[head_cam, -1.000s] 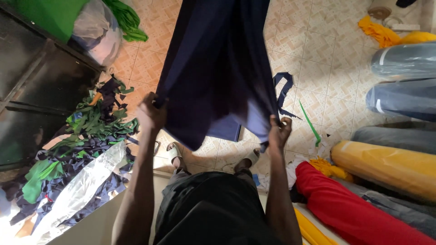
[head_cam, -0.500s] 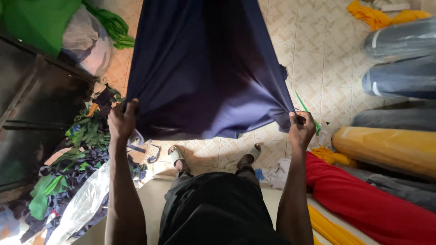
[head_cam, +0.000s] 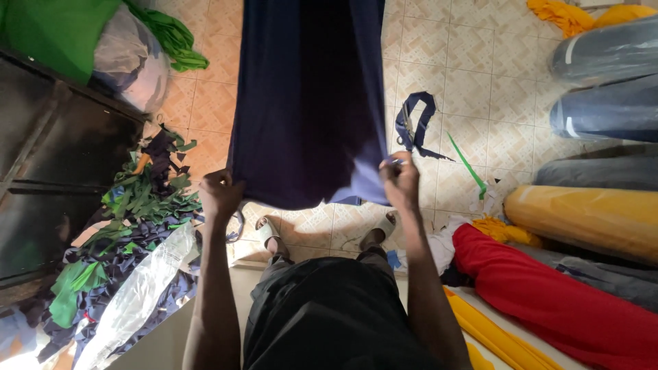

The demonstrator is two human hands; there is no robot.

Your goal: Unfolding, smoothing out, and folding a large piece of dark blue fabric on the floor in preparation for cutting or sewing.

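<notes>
A large navy blue cloth (head_cam: 308, 103) hangs stretched in front of me, running from the top of the view down to my hands. My left hand (head_cam: 221, 194) is closed on its near left corner. My right hand (head_cam: 399, 179) pinches the near right corner, where the fabric bunches into a fold. Both arms reach forward over my black trousers (head_cam: 329, 315). My feet in pale sandals (head_cam: 269, 231) stand on the tiled floor below the cloth.
A heap of green and navy scraps (head_cam: 130, 226) and a clear plastic bag (head_cam: 140, 294) lie at left beside a dark cabinet (head_cam: 48, 157). A navy strip (head_cam: 415, 123) lies on the tiles. Fabric rolls, yellow (head_cam: 582, 216), red (head_cam: 548, 294) and grey (head_cam: 603, 62), stack at right.
The cloth was bunched, then spread wide half a second ago. Both hands have since come closer together and lower, so the cloth now hangs narrower.
</notes>
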